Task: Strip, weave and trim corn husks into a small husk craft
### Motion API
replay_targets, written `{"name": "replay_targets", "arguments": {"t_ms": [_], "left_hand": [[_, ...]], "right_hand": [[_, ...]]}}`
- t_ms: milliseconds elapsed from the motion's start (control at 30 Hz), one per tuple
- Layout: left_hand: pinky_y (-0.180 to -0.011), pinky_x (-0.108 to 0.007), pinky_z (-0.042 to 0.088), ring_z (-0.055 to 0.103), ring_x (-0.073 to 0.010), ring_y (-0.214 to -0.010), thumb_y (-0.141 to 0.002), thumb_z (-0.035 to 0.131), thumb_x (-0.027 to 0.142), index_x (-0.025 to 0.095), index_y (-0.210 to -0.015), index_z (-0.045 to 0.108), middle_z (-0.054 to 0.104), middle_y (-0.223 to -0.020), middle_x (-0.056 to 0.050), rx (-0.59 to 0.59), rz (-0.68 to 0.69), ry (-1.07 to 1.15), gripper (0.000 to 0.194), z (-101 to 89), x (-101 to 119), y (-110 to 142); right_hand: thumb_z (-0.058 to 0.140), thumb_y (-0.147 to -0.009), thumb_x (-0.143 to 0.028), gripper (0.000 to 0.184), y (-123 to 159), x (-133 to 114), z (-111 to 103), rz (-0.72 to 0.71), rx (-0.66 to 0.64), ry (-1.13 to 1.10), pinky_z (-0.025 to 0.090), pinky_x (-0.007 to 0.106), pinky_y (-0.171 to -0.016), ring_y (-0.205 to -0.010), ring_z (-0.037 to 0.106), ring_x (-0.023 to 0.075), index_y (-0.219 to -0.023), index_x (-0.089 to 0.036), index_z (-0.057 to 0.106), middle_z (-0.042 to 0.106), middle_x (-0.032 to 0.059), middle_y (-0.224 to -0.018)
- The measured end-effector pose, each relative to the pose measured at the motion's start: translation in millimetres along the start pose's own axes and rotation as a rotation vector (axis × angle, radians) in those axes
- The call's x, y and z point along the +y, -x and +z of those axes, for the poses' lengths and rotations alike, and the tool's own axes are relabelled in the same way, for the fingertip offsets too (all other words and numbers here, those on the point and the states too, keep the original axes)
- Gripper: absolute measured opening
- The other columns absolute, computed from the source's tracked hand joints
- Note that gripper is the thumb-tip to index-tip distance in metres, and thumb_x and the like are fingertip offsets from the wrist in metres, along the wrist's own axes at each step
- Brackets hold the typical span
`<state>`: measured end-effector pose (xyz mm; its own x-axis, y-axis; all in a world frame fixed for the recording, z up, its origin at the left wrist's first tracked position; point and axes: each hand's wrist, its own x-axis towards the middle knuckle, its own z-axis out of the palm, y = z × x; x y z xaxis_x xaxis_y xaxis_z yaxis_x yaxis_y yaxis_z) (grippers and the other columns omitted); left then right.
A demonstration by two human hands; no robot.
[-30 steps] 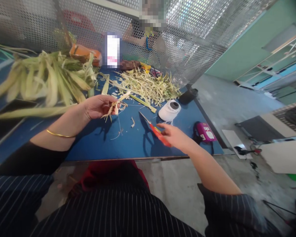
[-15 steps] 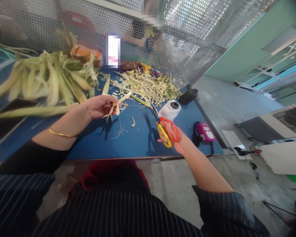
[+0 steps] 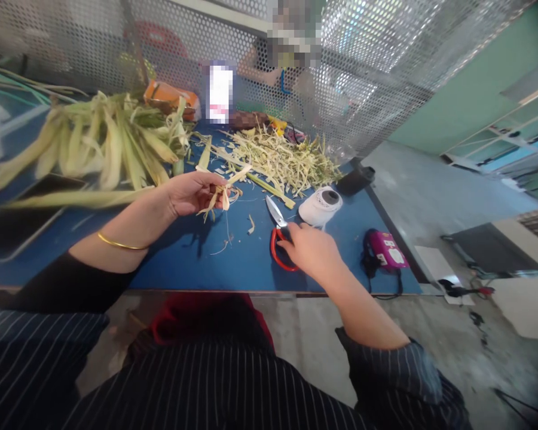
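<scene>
My left hand pinches a small bundle of corn husk strips above the blue table, its pale ends sticking out past the fingertips. A thin thread dangles under the bundle. My right hand is closed over the handles of a pair of scissors. One red loop shows beside the fingers; the blades point away and to the left, low over the tabletop. Just beyond this hand stands a cone of white thread. A curled scrap of husk lies between my hands.
Long husks are heaped at the left, near a dark flat panel. Shredded husk is piled at the back, before a perforated metal screen. A black spool and a purple box with a cord stand at the right.
The scissors swung up in my right hand, showing red and yellow handles, then turned over and came down with blades pointing away. My left hand keeps the husk bundle. The view shifted slightly.
</scene>
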<state>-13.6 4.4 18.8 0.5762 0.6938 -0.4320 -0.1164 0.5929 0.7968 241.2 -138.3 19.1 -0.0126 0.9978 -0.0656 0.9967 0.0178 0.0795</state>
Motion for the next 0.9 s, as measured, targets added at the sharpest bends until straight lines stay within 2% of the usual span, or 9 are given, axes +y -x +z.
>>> {"name": "replay_targets", "arguments": {"t_ms": [67,133,267,333,400,567,700,767,900], "left_hand": [[-0.049,-0.023,0.055,0.065,-0.0159,-0.051,-0.074,0.064,0.013,0.011,-0.073,0.063,0.067,-0.064,-0.01,-0.015,0.0,-0.012,0.002,0.1,-0.8,0.4],[-0.047,-0.022,0.054,0.064,-0.0155,-0.05,-0.074,0.064,0.014,0.011,-0.073,0.064,0.067,-0.063,-0.009,-0.01,-0.016,-0.013,0.003,1.7,-1.2,1.0],[-0.047,-0.021,0.053,0.062,-0.0132,-0.048,-0.074,0.065,0.015,0.011,-0.073,0.064,0.067,-0.062,-0.008,0.031,-0.021,0.01,0.003,5.6,-1.4,2.3],[-0.05,-0.022,0.054,0.063,-0.0132,-0.049,-0.074,0.064,0.014,0.011,-0.073,0.065,0.067,-0.062,-0.008,0.047,0.003,0.009,0.004,6.5,-1.9,2.5],[-0.051,-0.021,0.053,0.063,-0.0134,-0.05,-0.075,0.063,0.015,0.01,-0.072,0.065,0.067,-0.062,-0.009,0.043,0.017,-0.003,0.005,6.5,-2.7,2.3],[-0.05,-0.021,0.052,0.061,-0.0123,-0.048,-0.077,0.063,0.017,0.01,-0.07,0.066,0.067,-0.061,-0.009,0.053,0.072,-0.078,0.01,10.0,-6.6,1.0],[-0.047,-0.019,0.048,0.061,-0.012,-0.048,-0.075,0.066,0.018,0.008,-0.067,0.066,0.066,-0.06,-0.008,0.168,0.204,-0.201,0.012,18.1,-11.0,1.1],[-0.045,-0.018,0.046,0.06,-0.011,-0.047,-0.074,0.067,0.018,0.009,-0.066,0.065,0.065,-0.059,-0.007,0.219,0.251,-0.208,0.012,20.5,-12.8,0.5],[-0.045,-0.018,0.045,0.059,-0.0096,-0.048,-0.074,0.068,0.017,0.011,-0.067,0.065,0.067,-0.064,-0.007,0.3,0.313,-0.2,0.009,19.7,-15.3,-2.2]], "right_hand": [[0.062,-0.086,-0.033,0.022,-9.0,-7.2,-12.9,-0.059,0.024,0.074,0.045,0.035,-0.06,-0.078,0.067,0.0284,-0.086,-0.013,0.07,0.068,0.0171,-0.087],[0.059,-0.088,-0.03,0.019,-27.9,-13.7,-22.4,-0.138,0.114,-0.032,0.045,0.034,-0.063,-0.08,0.066,0.0257,-0.089,-0.015,0.072,0.068,0.0145,-0.088],[0.065,-0.084,-0.026,0.022,-83.0,-31.3,-16.6,-0.298,0.23,-0.67,0.048,0.033,-0.084,-0.093,0.065,0.0181,-0.104,-0.02,0.071,0.07,0.0064,-0.104],[0.069,-0.079,-0.023,0.027,-105.4,-42.7,-3.4,-0.388,0.206,-0.848,0.046,0.035,-0.093,-0.102,0.063,0.0184,-0.105,-0.019,0.07,0.07,0.0059,-0.109],[0.067,-0.079,-0.025,0.018,-117.2,-52.6,10.0,-0.43,0.127,-1.053,0.046,0.035,-0.093,-0.096,0.065,0.0166,-0.095,-0.018,0.071,0.072,0.0039,-0.1],[0.06,-0.082,-0.032,0.016,-112.2,-54.7,19.7,-0.281,-0.043,-1.505,0.052,0.027,-0.069,-0.065,0.065,0.0114,-0.077,-0.017,0.061,0.064,-0.0026,-0.068],[0.058,-0.084,-0.034,0.017,-105.7,-43.8,10.5,-0.211,-0.017,-1.451,0.035,0.021,-0.045,-0.04,0.041,0.0056,-0.076,-0.018,0.058,0.049,-0.0075,-0.053],[0.056,-0.085,-0.03,0.016,-104.0,-40.7,7.1,-0.248,0.146,-1.291,0.033,0.022,-0.048,-0.044,0.038,0.0063,-0.074,-0.018,0.058,0.047,-0.0069,-0.053],[0.05,-0.09,-0.023,0.017,-98.4,-38.9,3.4,-0.375,0.491,-0.851,0.038,0.026,-0.063,-0.062,0.048,0.0106,-0.076,-0.019,0.058,0.056,-0.0017,-0.066]]}}
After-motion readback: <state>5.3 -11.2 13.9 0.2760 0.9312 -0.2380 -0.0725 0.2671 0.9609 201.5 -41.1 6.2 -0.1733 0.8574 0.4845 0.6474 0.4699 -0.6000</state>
